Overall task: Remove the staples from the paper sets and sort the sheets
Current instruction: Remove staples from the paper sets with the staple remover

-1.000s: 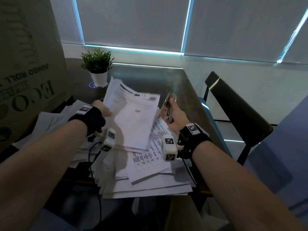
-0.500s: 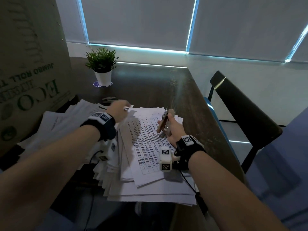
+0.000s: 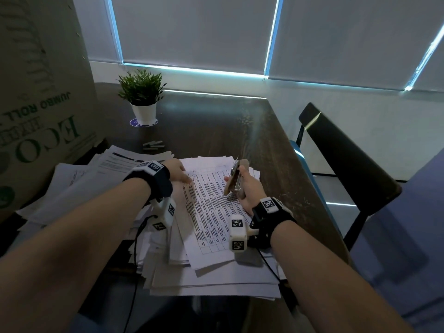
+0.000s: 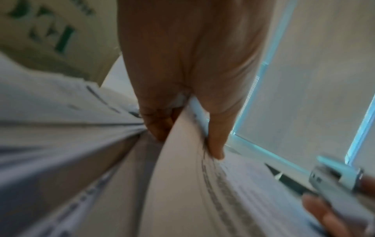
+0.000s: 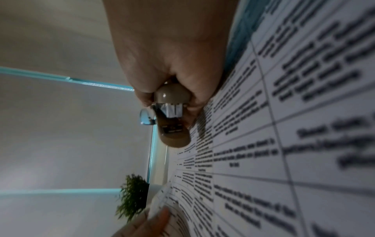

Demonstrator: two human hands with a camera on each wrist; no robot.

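The cardboard box [image 3: 36, 104] stands at your left on the dark surface [image 3: 216, 126], with the potted plant [image 3: 141, 97] at the far side. Your stack of paper sets [image 3: 211, 272] lies at the near edge. Your left hand [image 3: 177, 170] pinches the left edge of the top printed sheet [image 3: 211, 212] between thumb and fingers [image 4: 215, 144]. Your right hand [image 3: 249, 186] grips the staple remover [image 3: 236, 177], held over that sheet.

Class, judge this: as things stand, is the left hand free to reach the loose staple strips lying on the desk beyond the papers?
Probably not yet: the left hand pinches a sheet's edge. The staple strips lie unobstructed.
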